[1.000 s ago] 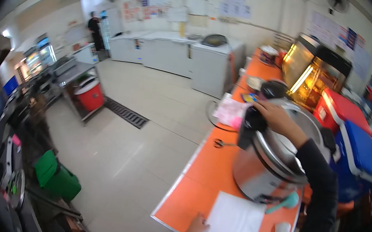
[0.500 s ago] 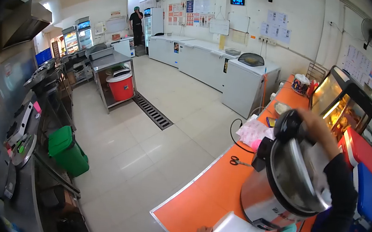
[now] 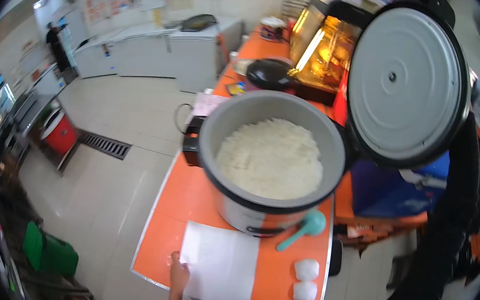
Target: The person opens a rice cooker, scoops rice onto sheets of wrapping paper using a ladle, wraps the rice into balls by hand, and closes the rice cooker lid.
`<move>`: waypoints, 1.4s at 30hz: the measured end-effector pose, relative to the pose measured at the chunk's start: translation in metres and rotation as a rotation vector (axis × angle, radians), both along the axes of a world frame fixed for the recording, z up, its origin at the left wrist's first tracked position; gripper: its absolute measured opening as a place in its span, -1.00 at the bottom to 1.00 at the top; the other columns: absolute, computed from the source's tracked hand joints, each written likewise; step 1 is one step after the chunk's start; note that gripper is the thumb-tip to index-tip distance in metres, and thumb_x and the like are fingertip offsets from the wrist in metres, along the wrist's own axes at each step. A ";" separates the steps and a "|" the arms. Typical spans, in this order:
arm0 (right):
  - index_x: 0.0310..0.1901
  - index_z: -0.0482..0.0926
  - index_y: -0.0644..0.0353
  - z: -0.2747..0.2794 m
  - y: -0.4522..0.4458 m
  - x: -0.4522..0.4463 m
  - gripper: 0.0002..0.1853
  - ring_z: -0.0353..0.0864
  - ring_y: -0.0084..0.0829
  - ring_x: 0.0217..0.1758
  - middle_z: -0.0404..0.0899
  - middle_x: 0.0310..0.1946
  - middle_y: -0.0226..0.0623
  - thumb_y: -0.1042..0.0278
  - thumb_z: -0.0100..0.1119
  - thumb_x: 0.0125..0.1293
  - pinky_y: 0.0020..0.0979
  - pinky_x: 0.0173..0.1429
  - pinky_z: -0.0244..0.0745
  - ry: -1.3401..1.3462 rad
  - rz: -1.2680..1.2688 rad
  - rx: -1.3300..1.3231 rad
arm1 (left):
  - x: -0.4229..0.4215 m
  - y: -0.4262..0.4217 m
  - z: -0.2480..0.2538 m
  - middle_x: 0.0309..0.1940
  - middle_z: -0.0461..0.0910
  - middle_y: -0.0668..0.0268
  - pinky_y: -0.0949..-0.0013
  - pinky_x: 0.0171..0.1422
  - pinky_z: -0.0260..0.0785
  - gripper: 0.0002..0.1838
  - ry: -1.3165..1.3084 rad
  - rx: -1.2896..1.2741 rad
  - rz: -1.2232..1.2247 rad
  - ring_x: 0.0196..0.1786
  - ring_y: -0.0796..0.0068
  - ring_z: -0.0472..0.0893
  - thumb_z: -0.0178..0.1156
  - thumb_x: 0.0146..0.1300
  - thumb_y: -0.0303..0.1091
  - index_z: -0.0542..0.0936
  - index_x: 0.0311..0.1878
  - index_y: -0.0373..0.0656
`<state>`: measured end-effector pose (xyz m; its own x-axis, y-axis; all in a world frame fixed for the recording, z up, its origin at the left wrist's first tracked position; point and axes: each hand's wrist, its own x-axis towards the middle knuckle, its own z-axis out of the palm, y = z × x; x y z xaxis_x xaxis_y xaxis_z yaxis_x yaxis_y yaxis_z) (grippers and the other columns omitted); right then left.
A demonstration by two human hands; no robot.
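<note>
A large rice cooker (image 3: 233,208) stands uncovered on the orange table, with white cooked rice (image 3: 274,157) in its grey pot. Its hinged lid (image 3: 404,86) is raised at the right, its inner face towards me. My right arm, in a black sleeve (image 3: 449,233), reaches up behind the lid, which hides the hand. My left hand (image 3: 180,273) is closed at the left edge of a sheet of white paper (image 3: 221,263) lying flat before the cooker. A teal rice paddle (image 3: 305,228) lies against the cooker's base. Two white, rounded bundles (image 3: 305,281) sit near the table's right edge.
Behind the cooker are a dark-lidded pot (image 3: 271,75) and a lit food warmer (image 3: 325,50). A blue box (image 3: 392,191) stands at the right. White chest freezers (image 3: 144,56) line the far wall. A green bin (image 3: 49,251) is on the floor. Another person (image 3: 57,49) stands far off.
The cooker's lid has swung up and right, exposing the rice. My right hand has passed out of sight behind it. The view has turned right and down; my left hand stays at the paper.
</note>
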<state>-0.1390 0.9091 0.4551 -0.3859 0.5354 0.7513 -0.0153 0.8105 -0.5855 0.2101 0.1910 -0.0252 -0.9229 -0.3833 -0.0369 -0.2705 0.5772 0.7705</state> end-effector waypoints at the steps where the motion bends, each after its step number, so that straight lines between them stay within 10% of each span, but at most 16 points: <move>1: 0.17 0.36 0.16 -0.009 0.013 0.009 -0.58 0.55 -0.26 -0.01 0.54 -0.08 -0.16 0.48 -0.08 0.25 -0.31 0.09 0.43 0.031 0.041 -0.093 | -0.004 -0.004 0.006 -0.06 0.44 -0.19 0.08 0.02 0.34 -0.42 -0.040 -0.053 -0.032 -0.02 -0.11 0.49 0.01 0.10 -0.62 0.14 0.23 -0.26; 12: 0.16 0.36 0.21 -0.101 -0.061 0.115 -0.64 0.50 -0.31 0.08 0.51 0.03 -0.27 0.29 -0.13 0.39 -0.29 0.17 0.40 0.484 1.020 -0.924 | -0.016 -0.002 -0.003 0.21 0.18 -0.13 0.14 0.33 0.06 -0.32 -0.048 -0.230 -0.165 0.26 -0.06 0.19 -0.12 0.05 -0.72 0.04 0.33 -0.39; 15: 0.05 0.37 0.12 -0.194 -0.169 0.183 -0.68 0.47 -0.52 -0.16 0.50 -0.15 -0.33 0.14 -0.21 0.44 -0.48 -0.18 0.44 0.249 1.205 -0.954 | -0.016 -0.002 -0.012 0.20 0.13 -0.12 0.11 0.33 0.03 -0.26 -0.050 -0.180 -0.149 0.22 -0.08 0.16 -0.15 0.01 -0.74 -0.01 0.36 -0.37; 17: -0.01 0.39 0.13 -0.276 -0.250 0.221 -0.73 0.45 -0.57 -0.18 0.47 -0.27 -0.41 0.24 -0.04 0.32 -0.48 -0.22 0.42 -0.055 0.629 -1.140 | -0.013 -0.002 -0.016 0.14 0.17 -0.12 0.08 0.27 0.05 -0.24 0.045 -0.263 -0.224 0.16 -0.08 0.19 -0.14 0.01 -0.74 -0.02 0.38 -0.33; 20: 0.21 0.21 0.03 -0.424 -0.315 0.237 -0.42 0.49 -0.25 -0.17 0.44 -0.22 -0.15 0.36 0.15 0.12 -0.30 -0.15 0.42 -0.816 0.608 -0.383 | -0.010 0.000 -0.011 0.22 0.07 -0.11 0.08 0.31 -0.01 -0.23 -0.007 -0.312 -0.266 0.22 -0.07 0.15 -0.12 0.00 -0.74 -0.02 0.38 -0.33; 22: 0.34 0.10 -0.06 -0.466 -0.358 0.234 -0.18 0.49 -0.08 -0.18 0.41 -0.22 0.01 0.37 0.26 0.02 -0.21 -0.08 0.40 -1.029 0.390 -0.422 | -0.006 0.003 -0.008 0.28 -0.01 -0.11 0.07 0.36 -0.06 -0.23 -0.016 -0.324 -0.275 0.28 -0.08 0.09 -0.10 0.00 -0.72 -0.01 0.37 -0.33; 27: 0.15 0.19 0.08 -0.511 -0.377 0.209 -0.48 0.47 -0.23 -0.18 0.35 -0.21 -0.08 0.51 0.02 0.12 -0.23 -0.14 0.40 -0.503 0.236 -0.563 | -0.008 0.000 0.001 0.35 -0.10 -0.08 -0.07 0.40 -0.18 -0.28 0.091 -0.240 -0.233 0.39 -0.12 -0.09 -0.01 0.04 -0.61 0.06 0.35 -0.29; 30: 0.02 0.24 0.17 -0.455 -0.361 0.237 -0.66 0.47 -0.42 -0.30 0.34 -0.30 -0.23 0.49 -0.12 0.17 -0.31 -0.27 0.38 -0.292 0.291 -1.136 | -0.022 -0.013 0.025 0.37 -0.16 -0.05 -0.10 0.40 -0.23 -0.28 0.079 -0.109 -0.151 0.40 -0.09 -0.13 0.07 0.09 -0.53 0.08 0.36 -0.20; 34: 0.13 0.10 -0.05 -0.334 -0.340 0.303 -0.60 0.25 -0.72 -0.69 0.28 -0.59 -0.53 0.25 0.00 0.34 -0.67 -0.68 0.18 -0.116 0.189 -0.857 | -0.074 -0.039 0.069 0.38 -0.14 0.03 -0.07 0.39 -0.18 -0.38 0.247 0.020 -0.091 0.40 0.00 -0.07 0.07 0.23 -0.31 0.13 0.33 -0.16; 38: 0.23 0.14 0.10 -0.161 -0.360 0.292 -0.53 0.41 -0.60 -0.52 0.42 -0.46 -0.38 0.22 -0.03 0.35 -0.57 -0.45 0.33 -0.230 0.318 -0.173 | -0.163 -0.053 0.133 0.37 -0.07 0.13 -0.03 0.39 -0.13 -0.41 0.497 0.320 -0.138 0.39 0.15 0.02 0.02 0.29 -0.07 0.19 0.29 -0.18; 42: 0.19 0.22 0.20 -0.079 -0.413 0.183 -0.53 0.56 -0.21 -0.37 0.51 -0.39 -0.10 0.33 0.02 0.26 -0.30 -0.25 0.42 -0.471 0.332 0.668 | -0.246 -0.033 0.207 0.36 0.02 0.16 0.12 0.39 -0.07 -0.45 0.638 0.556 -0.374 0.39 0.24 0.07 -0.02 0.28 -0.24 0.18 0.30 -0.18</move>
<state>0.0437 0.4965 0.3757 -0.7921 -0.1539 0.5907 -0.1876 0.9822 0.0044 -0.0357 0.1578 0.1820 -0.8919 -0.1353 0.4316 0.4298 0.0437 0.9019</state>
